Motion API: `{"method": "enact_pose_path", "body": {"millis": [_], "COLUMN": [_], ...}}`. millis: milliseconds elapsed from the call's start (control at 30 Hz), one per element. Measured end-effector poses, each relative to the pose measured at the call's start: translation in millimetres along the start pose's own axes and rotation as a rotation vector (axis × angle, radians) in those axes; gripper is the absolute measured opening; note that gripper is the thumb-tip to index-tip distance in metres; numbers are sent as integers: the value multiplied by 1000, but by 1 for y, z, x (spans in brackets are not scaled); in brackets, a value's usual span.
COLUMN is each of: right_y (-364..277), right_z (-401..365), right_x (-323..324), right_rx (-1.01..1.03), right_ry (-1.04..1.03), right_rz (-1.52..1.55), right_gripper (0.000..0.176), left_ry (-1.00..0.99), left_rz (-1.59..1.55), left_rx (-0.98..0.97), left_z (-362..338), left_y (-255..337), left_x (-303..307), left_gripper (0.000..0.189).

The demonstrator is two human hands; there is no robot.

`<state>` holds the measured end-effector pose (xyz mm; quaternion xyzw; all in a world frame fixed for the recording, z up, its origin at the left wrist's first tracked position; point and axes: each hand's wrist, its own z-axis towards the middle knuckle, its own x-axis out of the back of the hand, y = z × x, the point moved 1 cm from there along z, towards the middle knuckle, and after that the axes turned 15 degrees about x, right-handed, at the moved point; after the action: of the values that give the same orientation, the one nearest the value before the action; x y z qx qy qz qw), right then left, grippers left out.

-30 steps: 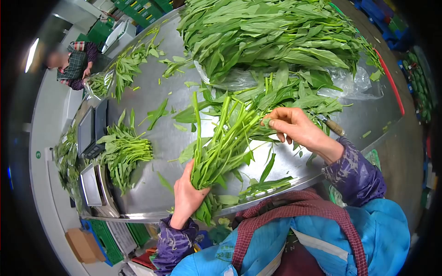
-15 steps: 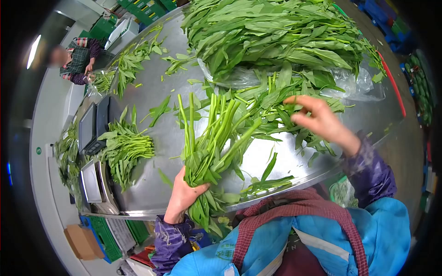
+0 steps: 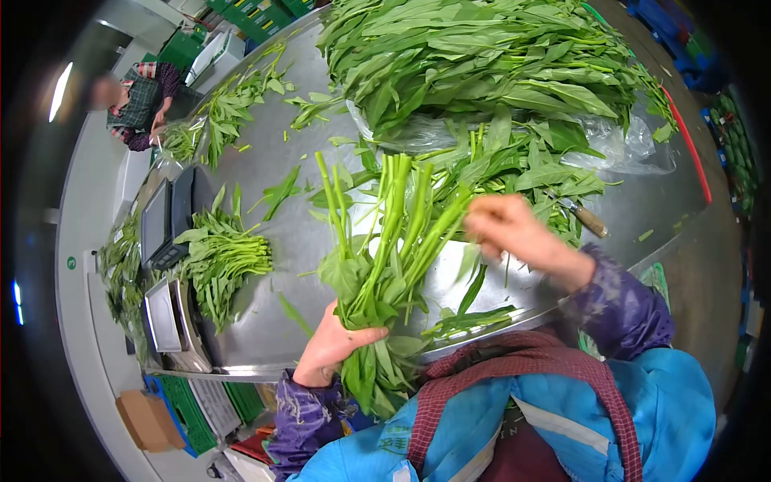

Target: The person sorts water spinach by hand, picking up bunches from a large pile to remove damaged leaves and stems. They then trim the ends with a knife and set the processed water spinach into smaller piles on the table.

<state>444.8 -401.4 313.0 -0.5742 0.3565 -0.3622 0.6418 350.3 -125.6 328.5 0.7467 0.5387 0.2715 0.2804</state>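
Nearest you, your left hand [image 3: 329, 349] was clamped around the leafy lower end of a bunch of green stalks [image 3: 385, 249]. You held the bunch over the near edge of the steel counter [image 3: 297, 241], with its cut stems fanning up and away from you. Your right hand [image 3: 514, 233] was apart from the left, fingers curled against the upper stems on the bunch's right side. It was blurred, so it could not be told whether it gripped a stalk. A few loose leaves [image 3: 474, 317] lay on the counter just below that hand. A knife with a wooden handle [image 3: 589, 218] lay beyond your right wrist. To your left, a weighing scale [image 3: 165, 321] sat at the counter's edge, and a smaller pile of greens [image 3: 221, 261] lay just beside it. Farther back, a large heap of greens [image 3: 490, 56] rested on clear plastic sheeting [image 3: 622, 149]. At the far left end stood another person in a checked apron [image 3: 140, 96], close to more scattered greens [image 3: 229, 104]. Green crates [image 3: 249, 12] were stacked behind.
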Motion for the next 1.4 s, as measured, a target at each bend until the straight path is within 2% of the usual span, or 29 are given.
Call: {"method": "enact_pose_path", "body": {"millis": [67,133,200,233,267,333,367,400,433,467,533,600,633,700,733,800,833,867,933,967,1000,1067,1133,1200,1267,1333,1367,1400], "right_y": [-10,-27,-26,-33,-35,-40,-33,-18,2,29,64,29,29,26,21,8,2,6,21,19,20,22,16,10,11,27,40,46], "right_z": [-1,-2,5,6,12,28,38,45,41,26,-6,-29,-38,-51,-55,-64,-69,-73,-75,-73,-72,-67,-61,-50,-42,-41,-45,-47], "right_x": [38,76,92,95,89,69,59,50,38,17,-20,-25,-24,-22,-27,-39,-51,-53,-53,-53,-50,-42,-44,-52,-68,-84,-86,-84], "right_rx": [59,13,419,313,313,339,331,324,324,47,-521,-661,-677,-489,-504,-573,-644,-650,-729,-698,-700,-528,-491,-319,-268,71,22,12], "right_ry": [89,163,152,87,87,40,-105,-249,-251,-379,-618,-684,-704,-594,-611,-589,-449,-459,-384,-278,-278,-196,-179,-221,-248,-261,-210,-216], "right_rz": [8,-105,-741,-841,-844,-353,-312,-270,-271,-44,410,623,620,1055,1049,730,700,690,561,543,537,481,452,306,314,50,25,22], "right_gripper": [17,16,22,37,37,48,50,52,52,50,47,72,72,63,63,58,50,50,34,24,24,23,22,23,26,28,30,30], "left_ry": [-56,-4,243,444,444,489,483,480,467,457,498,539,552,603,646,640,612,583,589,733,861,1199,947,160,-258,-243,-244,-256], "left_rz": [-57,6,464,747,745,1285,1320,1318,1348,1374,1424,1495,1547,1540,1543,1554,1532,1510,1509,1387,1262,1459,1390,785,-61,-419,-427,-709], "left_rx": [88,32,-137,-312,-314,-500,-634,-634,-768,-903,-906,-938,-855,-867,-905,-843,-890,-941,-925,-830,-735,-318,-32,17,-78,-75,-70,-24], "left_z": [-1,-1,-6,-10,-14,-19,-20,-20,-21,-22,-24,-25,-25,-20,-15,-4,2,9,17,18,17,6,2,2,3,8,17,34], "left_y": [-3,-4,6,11,19,43,52,59,65,69,75,76,73,69,67,61,61,61,54,50,45,18,-37,-34,-34,-24,-32,-49], "left_x": [4,7,8,4,1,-9,-16,-19,-22,-23,-20,-12,-9,-5,-4,-4,-6,-5,11,26,42,75,88,39,-24,-63,-76,-87], "left_gripper": [56,57,60,64,64,66,62,62,58,55,49,47,45,45,46,47,50,52,58,64,71,79,84,72,61,51,51,47]}}
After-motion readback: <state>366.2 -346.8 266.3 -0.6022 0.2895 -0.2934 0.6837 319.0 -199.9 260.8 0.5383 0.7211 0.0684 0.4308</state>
